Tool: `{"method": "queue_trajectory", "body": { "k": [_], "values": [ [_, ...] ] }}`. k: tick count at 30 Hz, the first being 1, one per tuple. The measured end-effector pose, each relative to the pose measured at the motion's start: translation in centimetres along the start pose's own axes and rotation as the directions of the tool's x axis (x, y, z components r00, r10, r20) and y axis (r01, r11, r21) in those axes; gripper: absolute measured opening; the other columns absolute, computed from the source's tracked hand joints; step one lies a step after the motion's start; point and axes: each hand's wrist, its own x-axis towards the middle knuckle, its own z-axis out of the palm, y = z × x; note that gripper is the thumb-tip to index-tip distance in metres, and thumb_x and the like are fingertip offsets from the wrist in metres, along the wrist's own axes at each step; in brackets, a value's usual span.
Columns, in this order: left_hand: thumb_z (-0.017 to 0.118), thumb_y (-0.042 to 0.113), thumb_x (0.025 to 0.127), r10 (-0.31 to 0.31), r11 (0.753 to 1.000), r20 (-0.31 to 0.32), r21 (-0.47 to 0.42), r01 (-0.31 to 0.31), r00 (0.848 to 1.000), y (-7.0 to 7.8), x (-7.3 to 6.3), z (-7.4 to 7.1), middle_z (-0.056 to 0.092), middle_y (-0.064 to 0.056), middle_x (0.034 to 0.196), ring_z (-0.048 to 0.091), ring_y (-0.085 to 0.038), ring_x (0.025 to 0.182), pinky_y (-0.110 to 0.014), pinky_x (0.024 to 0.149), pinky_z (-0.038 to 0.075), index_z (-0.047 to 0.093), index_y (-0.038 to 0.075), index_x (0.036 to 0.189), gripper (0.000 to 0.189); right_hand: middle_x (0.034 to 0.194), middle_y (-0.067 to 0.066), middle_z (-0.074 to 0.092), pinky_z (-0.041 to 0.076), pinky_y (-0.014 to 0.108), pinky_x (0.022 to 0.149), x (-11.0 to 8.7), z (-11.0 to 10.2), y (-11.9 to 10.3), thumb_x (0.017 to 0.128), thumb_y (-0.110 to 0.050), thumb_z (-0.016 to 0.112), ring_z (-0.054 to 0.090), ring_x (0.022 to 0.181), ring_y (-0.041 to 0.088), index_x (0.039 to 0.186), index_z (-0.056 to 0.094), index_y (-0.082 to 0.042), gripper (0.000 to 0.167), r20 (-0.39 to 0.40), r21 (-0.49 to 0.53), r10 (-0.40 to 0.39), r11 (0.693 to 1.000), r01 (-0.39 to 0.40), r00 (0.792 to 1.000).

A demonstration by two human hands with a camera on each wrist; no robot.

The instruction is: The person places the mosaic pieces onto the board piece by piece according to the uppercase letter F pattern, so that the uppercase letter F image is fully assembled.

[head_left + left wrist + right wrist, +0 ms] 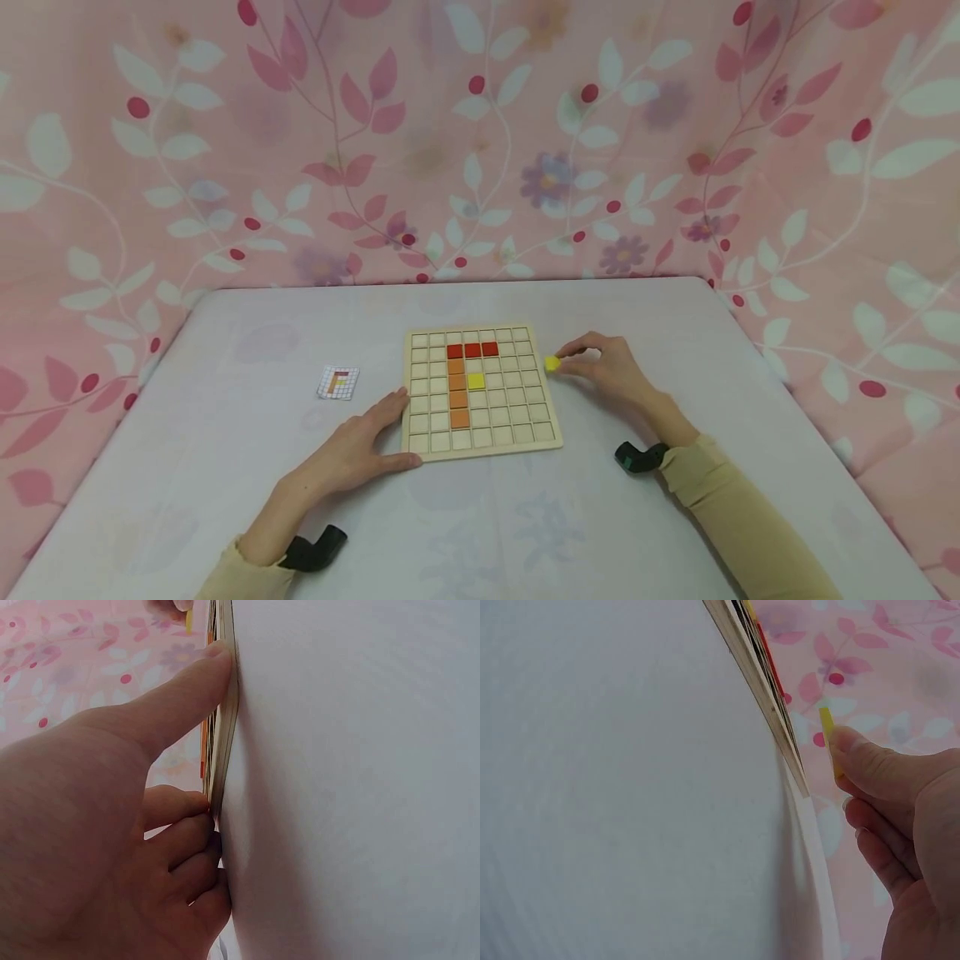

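A wooden grid board (517,417) lies on the table with three red tiles (472,350) in a row. Below the leftmost red tile runs a column of several orange tiles (458,399); one yellow tile (476,381) sits to the right of that column. My left hand (341,454) rests at the board's near left corner, thumb on the front edge and fingers against the left side. Just off the board's right edge, my right hand (611,371) pinches another yellow tile (829,739) between thumb and finger, held up on edge.
A small printed pattern card (339,383) lies on the white tablecloth (525,533), left of the board. Each wrist wears a black camera mount (317,550). Behind the table hangs a pink floral cloth (480,142).
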Motion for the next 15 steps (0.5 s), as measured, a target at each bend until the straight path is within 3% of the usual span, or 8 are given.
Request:
{"method": "queue_trajectory", "body": {
  "k": [15],
  "values": [
    [0.079, 0.055, 0.079, -0.009, 1.000, 0.000, -0.009, 0.009, 1.000, 0.1, 0.0, 0.0, 0.027, -0.004, 0.165, 0.027, -0.032, 0.151, -0.057, 0.115, 0.032, 0.029, 0.012, 0.158, 0.103, 0.097, -0.006, 0.073, 0.043, 0.043, 0.096, 0.7, 3.3, -1.7, 0.077, -0.024, 0.088, 0.062, 0.101, 0.019, 0.095, 0.077, -0.020, 0.022, 0.030, 0.077, -0.040, 0.996, 0.037, 0.999]
  ]
}}
